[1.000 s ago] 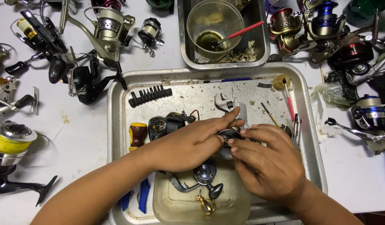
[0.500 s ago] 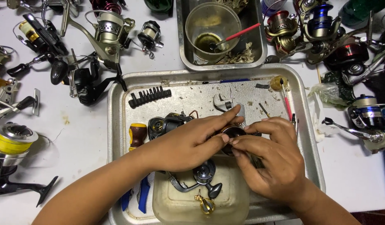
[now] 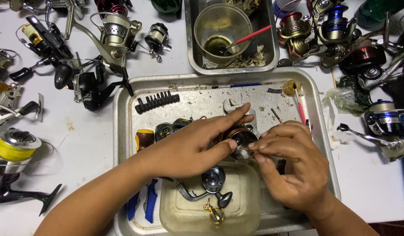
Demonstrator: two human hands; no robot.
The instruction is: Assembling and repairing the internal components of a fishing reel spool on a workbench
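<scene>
Your right hand has drawn back a little, now pinching a thin pick at the round reel part over the metal tray, while your left hand steadies it, fingers extended.

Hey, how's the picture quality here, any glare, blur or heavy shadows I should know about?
Head view: even overhead light, soft shadows only; mild glare on the metal tray; left hand, right hand and the reel part between them are sharp; edges bend slightly.
</scene>
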